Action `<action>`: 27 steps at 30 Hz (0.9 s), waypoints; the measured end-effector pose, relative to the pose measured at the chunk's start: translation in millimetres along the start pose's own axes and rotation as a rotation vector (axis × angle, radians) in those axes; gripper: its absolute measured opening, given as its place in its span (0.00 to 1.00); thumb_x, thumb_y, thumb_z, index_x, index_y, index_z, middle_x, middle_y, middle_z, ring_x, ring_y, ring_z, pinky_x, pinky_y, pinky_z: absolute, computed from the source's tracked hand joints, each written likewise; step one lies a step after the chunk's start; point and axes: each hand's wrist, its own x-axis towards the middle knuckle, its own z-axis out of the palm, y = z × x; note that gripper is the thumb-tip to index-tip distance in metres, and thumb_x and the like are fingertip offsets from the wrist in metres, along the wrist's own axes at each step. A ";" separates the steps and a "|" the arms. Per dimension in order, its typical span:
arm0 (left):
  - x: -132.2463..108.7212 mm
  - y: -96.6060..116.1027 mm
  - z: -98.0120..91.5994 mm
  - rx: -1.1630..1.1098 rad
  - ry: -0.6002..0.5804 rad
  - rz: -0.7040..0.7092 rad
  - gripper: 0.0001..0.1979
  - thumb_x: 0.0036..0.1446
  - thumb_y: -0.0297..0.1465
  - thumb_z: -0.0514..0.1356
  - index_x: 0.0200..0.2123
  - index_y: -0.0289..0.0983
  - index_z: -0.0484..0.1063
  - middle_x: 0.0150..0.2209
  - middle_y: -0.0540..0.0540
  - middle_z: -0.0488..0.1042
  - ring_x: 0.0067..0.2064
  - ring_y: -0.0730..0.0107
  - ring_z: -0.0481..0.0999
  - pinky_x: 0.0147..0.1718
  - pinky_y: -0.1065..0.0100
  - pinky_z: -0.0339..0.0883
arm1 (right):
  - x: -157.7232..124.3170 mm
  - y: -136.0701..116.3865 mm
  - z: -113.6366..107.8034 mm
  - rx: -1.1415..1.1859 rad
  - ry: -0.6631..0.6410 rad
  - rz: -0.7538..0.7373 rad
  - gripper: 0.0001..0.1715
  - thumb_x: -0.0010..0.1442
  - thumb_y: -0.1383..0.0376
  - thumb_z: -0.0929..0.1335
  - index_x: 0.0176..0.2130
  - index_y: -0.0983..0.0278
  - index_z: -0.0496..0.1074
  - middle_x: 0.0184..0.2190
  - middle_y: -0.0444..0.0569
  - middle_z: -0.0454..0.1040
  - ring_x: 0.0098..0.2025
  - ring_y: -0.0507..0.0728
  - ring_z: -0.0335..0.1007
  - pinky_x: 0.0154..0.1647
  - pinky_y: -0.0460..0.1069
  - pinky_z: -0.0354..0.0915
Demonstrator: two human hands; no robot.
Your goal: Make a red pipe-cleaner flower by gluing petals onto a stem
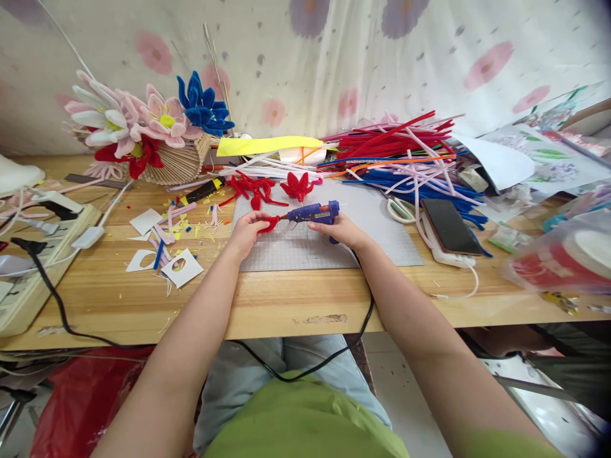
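Observation:
In my right hand (341,230) is a blue hot glue gun (311,214), its nozzle pointing left. My left hand (248,234) pinches a small red pipe-cleaner petal (270,224), and the nozzle tip is at or very near it; I cannot tell if they touch. Both hands are over a grey cutting mat (372,238). Just beyond them lie a red pipe-cleaner flower (297,186) and a loose heap of red petals (252,188). A black cord (329,366) runs from the glue gun over my lap.
Left are paper scraps (182,267), a yellow-black utility knife (203,190) and a power strip (42,273). Finished fuzzy flowers (160,121) stand at the back left. Pipe cleaners (396,143), scissors (400,210), a phone (451,226) and a bagged cup (568,254) sit right.

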 end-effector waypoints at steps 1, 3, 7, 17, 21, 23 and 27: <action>0.3 -0.4 -0.2 0.002 -0.003 0.001 0.10 0.35 0.25 0.64 0.27 0.35 0.71 0.27 0.50 0.75 0.30 0.73 0.73 0.35 0.68 0.68 | 0.4 0.1 0.8 -0.004 -0.005 -0.003 0.32 0.42 0.45 0.72 0.39 0.63 0.72 0.25 0.45 0.68 0.31 0.55 0.63 0.32 0.51 0.61; 0.8 -1.0 -0.5 0.007 -0.009 0.007 0.10 0.35 0.25 0.64 0.27 0.35 0.71 0.27 0.51 0.75 0.30 0.73 0.73 0.34 0.68 0.68 | 1.2 0.8 1.4 -0.009 0.007 -0.008 0.32 0.42 0.45 0.72 0.40 0.63 0.72 0.26 0.46 0.69 0.32 0.55 0.63 0.33 0.51 0.61; 1.2 -1.8 -0.6 0.027 -0.013 0.014 0.10 0.35 0.25 0.64 0.27 0.35 0.72 0.27 0.50 0.75 0.30 0.73 0.73 0.34 0.68 0.68 | 1.8 1.8 0.6 -0.006 0.039 -0.004 0.32 0.42 0.46 0.73 0.41 0.64 0.72 0.27 0.46 0.69 0.32 0.55 0.64 0.34 0.51 0.61; 1.7 -2.9 -1.1 0.043 -0.007 0.022 0.09 0.36 0.25 0.64 0.27 0.35 0.72 0.28 0.49 0.75 0.32 0.71 0.74 0.37 0.66 0.68 | 0.9 1.0 1.3 -0.012 0.055 0.006 0.29 0.43 0.48 0.73 0.39 0.64 0.72 0.26 0.45 0.69 0.33 0.55 0.64 0.34 0.50 0.61; 1.6 -2.2 -1.0 0.040 -0.001 0.011 0.09 0.36 0.24 0.64 0.27 0.35 0.72 0.28 0.49 0.75 0.32 0.71 0.74 0.37 0.66 0.68 | 0.4 1.5 0.9 -0.019 0.005 -0.002 0.29 0.43 0.46 0.73 0.38 0.64 0.72 0.25 0.45 0.68 0.32 0.55 0.63 0.33 0.50 0.60; 1.6 -2.0 -1.1 0.039 -0.003 0.011 0.09 0.37 0.25 0.64 0.27 0.35 0.72 0.27 0.49 0.75 0.32 0.71 0.74 0.37 0.66 0.68 | 0.8 2.0 1.5 -0.021 -0.015 -0.006 0.29 0.43 0.46 0.73 0.37 0.64 0.72 0.25 0.45 0.68 0.31 0.54 0.63 0.33 0.50 0.61; 1.8 -1.6 -1.2 0.027 -0.002 0.009 0.08 0.36 0.24 0.64 0.26 0.35 0.72 0.27 0.50 0.75 0.31 0.72 0.74 0.37 0.66 0.68 | 0.8 1.4 0.8 -0.012 0.009 0.001 0.28 0.43 0.47 0.73 0.37 0.64 0.72 0.24 0.44 0.67 0.31 0.54 0.63 0.33 0.50 0.61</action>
